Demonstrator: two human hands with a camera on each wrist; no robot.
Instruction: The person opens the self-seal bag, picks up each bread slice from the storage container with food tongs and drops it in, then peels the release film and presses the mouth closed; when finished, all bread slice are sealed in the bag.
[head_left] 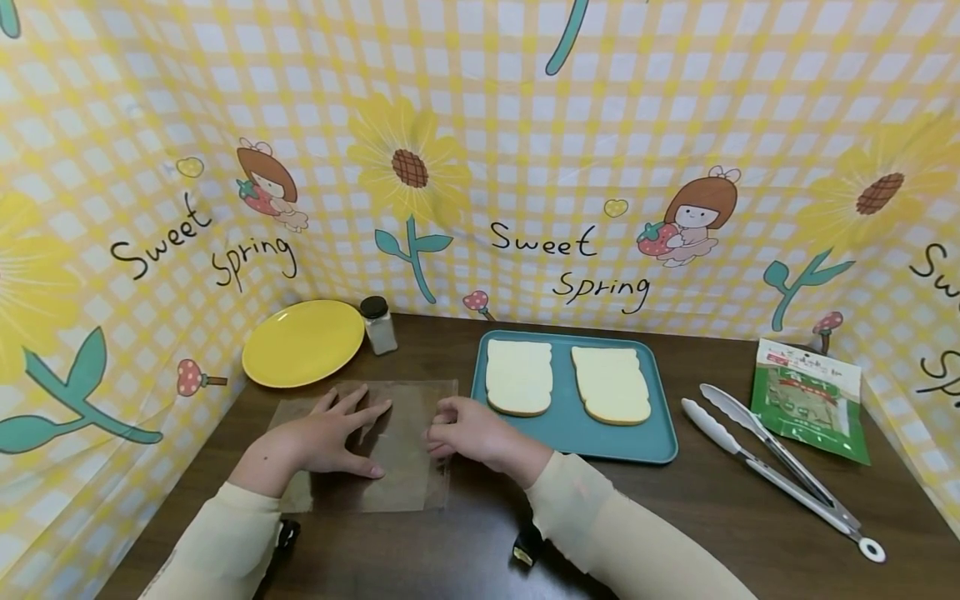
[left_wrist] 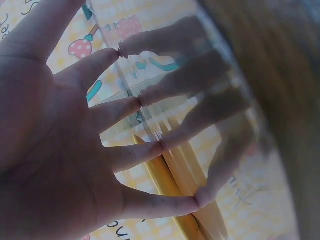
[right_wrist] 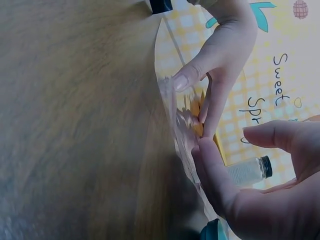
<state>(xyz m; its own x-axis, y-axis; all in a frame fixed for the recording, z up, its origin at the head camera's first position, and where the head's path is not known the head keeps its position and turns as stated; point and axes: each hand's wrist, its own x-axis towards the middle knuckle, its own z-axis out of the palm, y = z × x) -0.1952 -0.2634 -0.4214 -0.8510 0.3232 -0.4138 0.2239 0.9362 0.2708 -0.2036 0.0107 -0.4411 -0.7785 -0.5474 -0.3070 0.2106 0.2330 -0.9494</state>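
Note:
A clear, glossy plastic sheet [head_left: 397, 492], perhaps a flat bag, lies on the dark table in the head view. My left hand [head_left: 324, 437] rests on it with fingers spread wide. In the left wrist view, the fingertips of the left hand [left_wrist: 75, 145] touch its reflective surface. At the sheet's right edge is my right hand [head_left: 476, 433], its fingers bent a little. The right wrist view has the fingertips of the right hand [right_wrist: 270, 190] against the crinkled plastic edge [right_wrist: 180, 135], with the thumb held apart from them.
Behind the sheet stand a yellow plate [head_left: 303, 343] and a black-capped shaker [head_left: 379, 325]. A teal tray [head_left: 562, 433] bears two bread slices [head_left: 519, 377]. Farther right lie tongs [head_left: 780, 475] and a green packet [head_left: 810, 404]. A checked cloth [head_left: 480, 125] hangs behind.

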